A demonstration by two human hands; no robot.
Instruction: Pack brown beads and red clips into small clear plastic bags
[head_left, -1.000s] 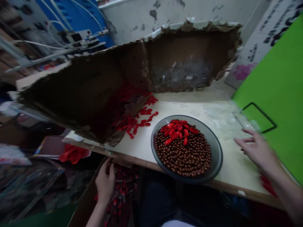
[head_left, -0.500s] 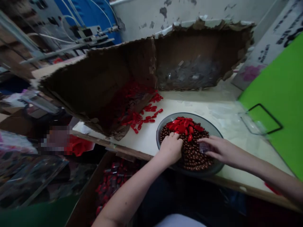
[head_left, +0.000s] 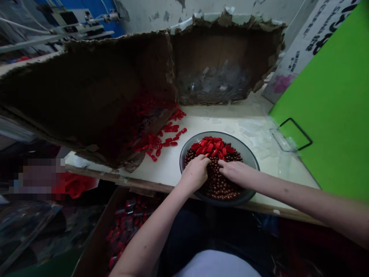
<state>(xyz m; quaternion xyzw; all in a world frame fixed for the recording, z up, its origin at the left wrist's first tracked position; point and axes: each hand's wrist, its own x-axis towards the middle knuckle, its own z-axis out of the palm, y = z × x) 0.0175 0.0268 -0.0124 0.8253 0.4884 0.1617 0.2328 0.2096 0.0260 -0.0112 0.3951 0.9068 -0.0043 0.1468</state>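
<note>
A grey round bowl (head_left: 250, 157) stands near the front edge of the pale table. It holds several small brown balls (head_left: 221, 186) and a heap of red caps (head_left: 211, 146) at its far side. My left hand (head_left: 195, 173) rests in the bowl on the balls, fingers curled, just below the red caps. My right hand (head_left: 235, 172) lies beside it in the bowl, fingers bent down into the balls. What either hand holds is hidden.
A torn brown cardboard box (head_left: 121, 88) lies open on its side at the back left, red caps (head_left: 161, 136) spilling from it. Clear plastic pieces (head_left: 213, 82) sit in a second box section. A green panel (head_left: 331, 115) stands right. A box of red items (head_left: 127, 223) sits below.
My left hand rose from the box below the table into the bowl. My right hand came in from the table's right side to the bowl, then moved left beside the left hand.
</note>
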